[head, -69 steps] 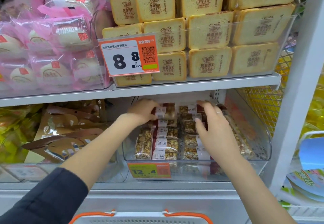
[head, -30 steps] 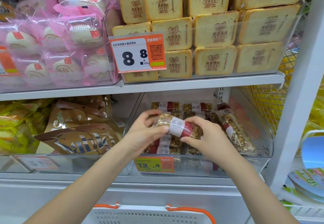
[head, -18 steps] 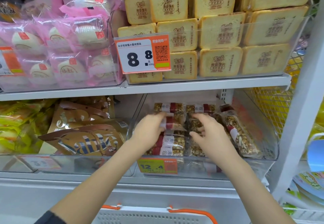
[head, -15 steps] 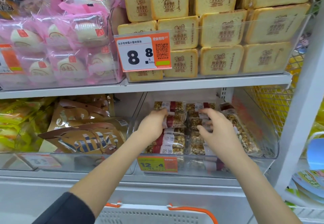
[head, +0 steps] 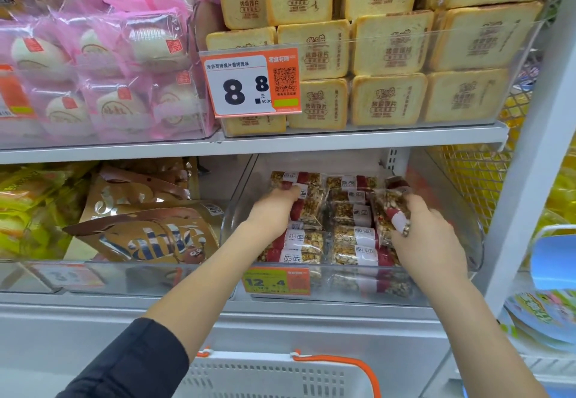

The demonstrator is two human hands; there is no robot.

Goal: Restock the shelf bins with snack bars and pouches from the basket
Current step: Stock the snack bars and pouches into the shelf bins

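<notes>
Hands in the centre bin (head: 467, 241): your left hand (head: 274, 210) is pressing curled fingers on a stacked snack bar (head: 307, 207) to seat it, while your right hand (head: 427, 235) is pinching a leaning snack bar (head: 389, 210) to straighten it.

Single head cam; faces fwd, slightly down; close to shelf bin (head: 467, 241); wide-angle.

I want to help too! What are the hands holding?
The right hand grips a nut bar by its lower end; the left hand holds another nut bar.
</notes>
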